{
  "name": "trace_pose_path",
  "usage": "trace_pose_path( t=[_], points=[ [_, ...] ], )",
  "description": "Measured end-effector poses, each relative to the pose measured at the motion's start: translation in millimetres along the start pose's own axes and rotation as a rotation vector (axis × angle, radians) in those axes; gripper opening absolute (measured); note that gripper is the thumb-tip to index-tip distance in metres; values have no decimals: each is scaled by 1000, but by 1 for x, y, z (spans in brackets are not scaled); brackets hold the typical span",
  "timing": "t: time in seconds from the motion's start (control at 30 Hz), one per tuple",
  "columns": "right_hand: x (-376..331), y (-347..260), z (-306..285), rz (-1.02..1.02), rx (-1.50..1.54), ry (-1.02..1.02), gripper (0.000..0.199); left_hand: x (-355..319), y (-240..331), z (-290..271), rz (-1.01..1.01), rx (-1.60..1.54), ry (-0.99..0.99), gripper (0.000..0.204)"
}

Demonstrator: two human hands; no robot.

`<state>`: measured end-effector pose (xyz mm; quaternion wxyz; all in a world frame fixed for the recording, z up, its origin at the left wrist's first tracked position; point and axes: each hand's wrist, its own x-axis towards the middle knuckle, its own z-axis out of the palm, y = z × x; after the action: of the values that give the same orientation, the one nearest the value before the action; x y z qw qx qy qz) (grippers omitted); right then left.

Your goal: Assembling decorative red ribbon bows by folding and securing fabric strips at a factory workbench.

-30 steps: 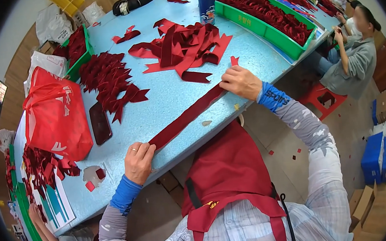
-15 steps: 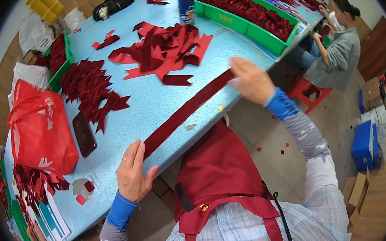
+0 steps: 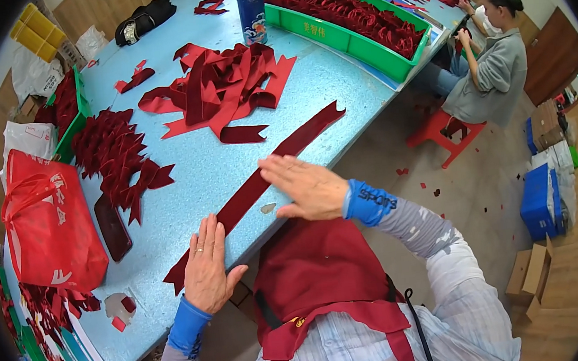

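Pressing flat on a long dark red velvet strip [image 3: 261, 180], both hands lie palm down with fingers extended and close together, gripping nothing. Left hand [image 3: 208, 265] covers the strip near its lower end at the table's near edge. Right hand [image 3: 307, 189] lies on the strip's middle, fingers pointing left across it. The strip runs diagonally along the near edge of the light blue table [image 3: 335, 85], its far end notched.

Beyond the strip: 1 loose heap of red ribbon pieces [image 3: 221, 86] at table centre, 1 pile of cut red shapes [image 3: 112, 152] to its left, a dark phone [image 3: 112, 227] just beside that pile, and a red plastic bag [image 3: 46, 225] further left. A green tray [image 3: 341, 33] of red pieces sits at the far right, a blue bottle [image 3: 251, 6] near it. Another person [image 3: 490, 67] sits past the table end on a red stool [image 3: 446, 134].
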<state>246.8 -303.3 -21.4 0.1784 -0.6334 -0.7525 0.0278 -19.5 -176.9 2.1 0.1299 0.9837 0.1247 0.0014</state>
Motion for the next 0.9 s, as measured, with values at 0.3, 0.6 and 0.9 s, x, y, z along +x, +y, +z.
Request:
trace_pose_path(
  t=[0.3, 0.6, 0.9],
  points=[
    [-40, 85, -30, 393, -284, 26, 64, -25, -3, -4, -65, -1, 18, 87],
    [-41, 106, -33, 469, -365, 14, 59, -85, -20, -2, -300, 106, 19, 87],
    [12, -17, -21, 61, -5, 192, 71, -46, 17, -23, -221, 2, 256, 92]
  ],
)
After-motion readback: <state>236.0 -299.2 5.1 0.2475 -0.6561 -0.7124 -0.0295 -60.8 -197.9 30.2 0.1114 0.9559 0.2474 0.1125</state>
